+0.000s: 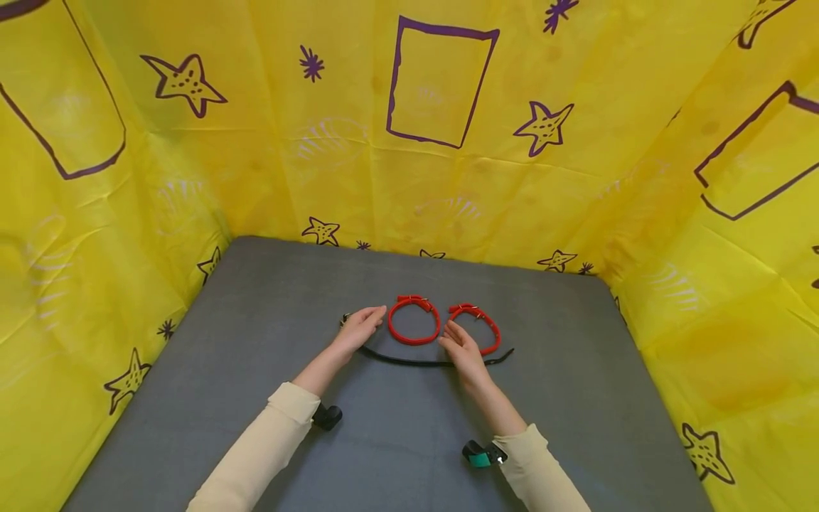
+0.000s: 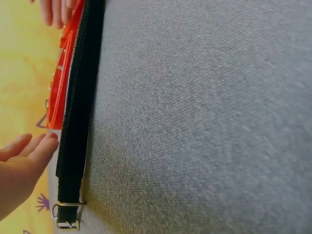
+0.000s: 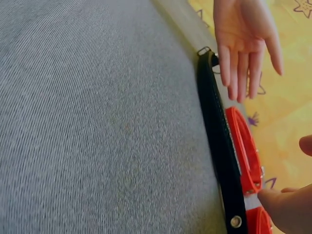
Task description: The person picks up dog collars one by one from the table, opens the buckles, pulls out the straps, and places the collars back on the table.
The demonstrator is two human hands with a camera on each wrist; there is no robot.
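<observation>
Two red collars lie buckled into rings side by side: the left collar (image 1: 414,342) and the right collar (image 1: 496,334). In front of them a long black collar (image 1: 409,363) stretches unfastened, its metal buckle (image 2: 68,204) at the left end and an eyelet (image 3: 236,222) near the right. My left hand (image 1: 360,329), fingers extended and palm inward, is over the black collar's left end, beside the left red ring. The right hand (image 1: 465,355) hovers at the right red ring, overlapping it and the black collar in the head view. Neither hand holds anything.
The collars are on a grey cloth-covered table (image 1: 384,455). Yellow fabric walls (image 1: 358,178) with purple star drawings enclose its back and sides. A dark wrist camera (image 1: 328,417) sits at the left cuff, another camera (image 1: 481,455) at the right.
</observation>
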